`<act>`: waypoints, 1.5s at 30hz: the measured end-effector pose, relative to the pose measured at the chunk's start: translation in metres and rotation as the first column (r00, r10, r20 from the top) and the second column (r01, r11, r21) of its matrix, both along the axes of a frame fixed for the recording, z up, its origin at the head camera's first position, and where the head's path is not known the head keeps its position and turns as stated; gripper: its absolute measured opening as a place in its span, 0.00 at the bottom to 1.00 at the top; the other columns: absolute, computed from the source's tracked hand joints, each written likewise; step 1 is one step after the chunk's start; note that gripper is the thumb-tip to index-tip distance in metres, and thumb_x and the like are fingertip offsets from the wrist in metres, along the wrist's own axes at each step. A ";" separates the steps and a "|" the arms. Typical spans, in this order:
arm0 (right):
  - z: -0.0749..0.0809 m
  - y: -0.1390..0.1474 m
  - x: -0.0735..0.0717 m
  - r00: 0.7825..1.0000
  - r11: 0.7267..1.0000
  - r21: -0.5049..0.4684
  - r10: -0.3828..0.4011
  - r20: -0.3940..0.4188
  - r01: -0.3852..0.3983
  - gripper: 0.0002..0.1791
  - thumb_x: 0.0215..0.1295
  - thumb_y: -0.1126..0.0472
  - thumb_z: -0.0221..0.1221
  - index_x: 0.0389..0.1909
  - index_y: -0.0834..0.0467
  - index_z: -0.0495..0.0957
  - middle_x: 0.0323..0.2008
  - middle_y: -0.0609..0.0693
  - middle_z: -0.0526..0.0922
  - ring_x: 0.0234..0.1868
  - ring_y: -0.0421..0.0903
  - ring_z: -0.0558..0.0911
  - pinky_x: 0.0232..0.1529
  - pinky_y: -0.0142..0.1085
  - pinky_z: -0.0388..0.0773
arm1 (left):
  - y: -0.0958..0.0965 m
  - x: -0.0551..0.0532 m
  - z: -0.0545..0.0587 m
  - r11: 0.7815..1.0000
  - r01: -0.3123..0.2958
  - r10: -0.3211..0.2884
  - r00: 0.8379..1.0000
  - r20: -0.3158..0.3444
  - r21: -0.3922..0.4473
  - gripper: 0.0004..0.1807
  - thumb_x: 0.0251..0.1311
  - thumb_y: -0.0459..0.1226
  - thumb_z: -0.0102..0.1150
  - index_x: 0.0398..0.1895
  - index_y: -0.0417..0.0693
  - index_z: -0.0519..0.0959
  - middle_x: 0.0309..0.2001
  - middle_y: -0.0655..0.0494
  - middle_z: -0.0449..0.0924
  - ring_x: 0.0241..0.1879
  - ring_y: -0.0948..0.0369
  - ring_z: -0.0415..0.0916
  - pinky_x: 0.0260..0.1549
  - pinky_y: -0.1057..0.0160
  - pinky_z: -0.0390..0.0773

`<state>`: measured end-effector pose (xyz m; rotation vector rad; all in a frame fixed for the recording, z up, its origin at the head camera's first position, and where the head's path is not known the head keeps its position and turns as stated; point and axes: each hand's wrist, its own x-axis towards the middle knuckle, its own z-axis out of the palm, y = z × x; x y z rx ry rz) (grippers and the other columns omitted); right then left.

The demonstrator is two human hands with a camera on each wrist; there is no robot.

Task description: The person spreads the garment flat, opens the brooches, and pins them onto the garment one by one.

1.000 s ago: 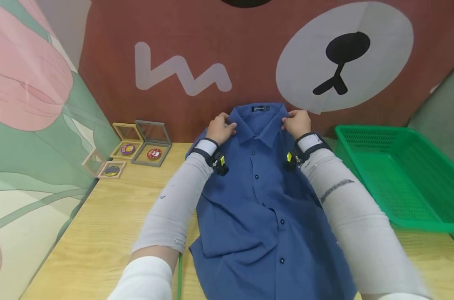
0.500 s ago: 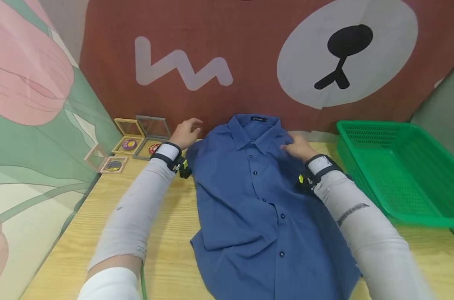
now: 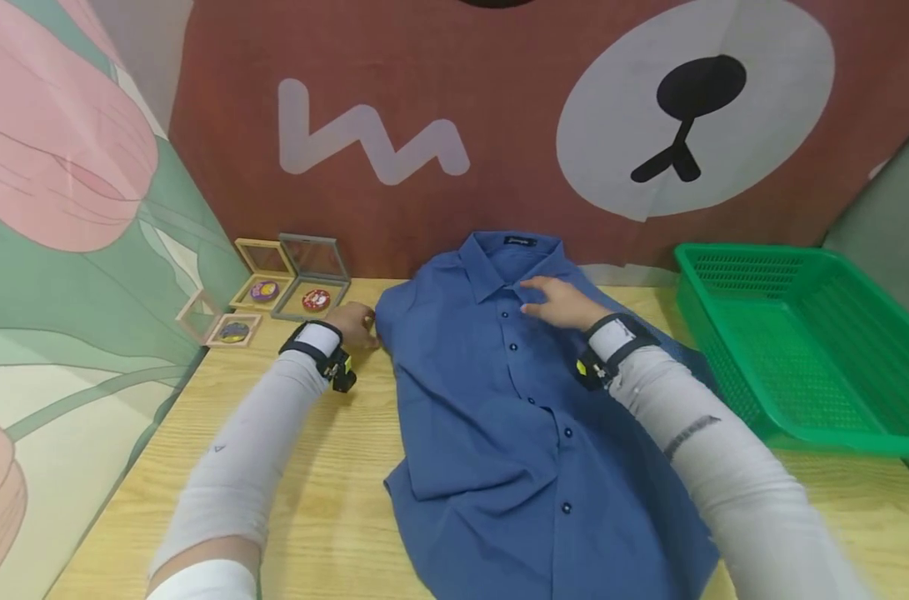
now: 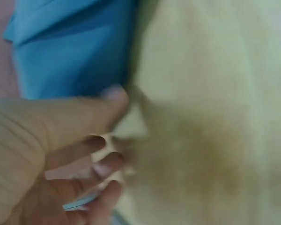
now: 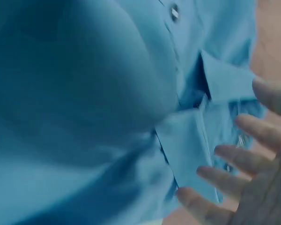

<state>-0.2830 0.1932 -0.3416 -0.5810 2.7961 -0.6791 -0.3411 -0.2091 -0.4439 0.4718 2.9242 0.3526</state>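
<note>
I can read no wording remotely. At twelve o'clock on the blue collared button-front fabric shirt (image 3: 469,375), inside the neck, I log one small black rectangular label (image 3: 520,241); its pale script is too small to decipher.

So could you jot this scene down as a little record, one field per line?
Shirt: blue, front up, collar toward the wall
Left hand: beside one sleeve, contact unclear
Right hand: near the collar, fingers spread
Basket: green, right of the shirt
Small cases: three, open, left of the shirt
Table: pale wood grain
</note>
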 end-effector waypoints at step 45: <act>-0.054 -0.028 -0.015 0.986 0.978 0.199 0.028 0.165 -0.061 0.37 0.78 0.46 0.45 0.80 0.57 0.46 0.78 0.69 0.39 0.77 0.73 0.35 0.75 0.65 0.41 | 0.035 0.082 0.183 0.810 0.089 0.245 0.846 -0.473 0.579 0.10 0.72 0.30 0.50 0.46 0.35 0.80 0.43 0.38 0.83 0.31 0.56 0.72 0.36 0.62 0.67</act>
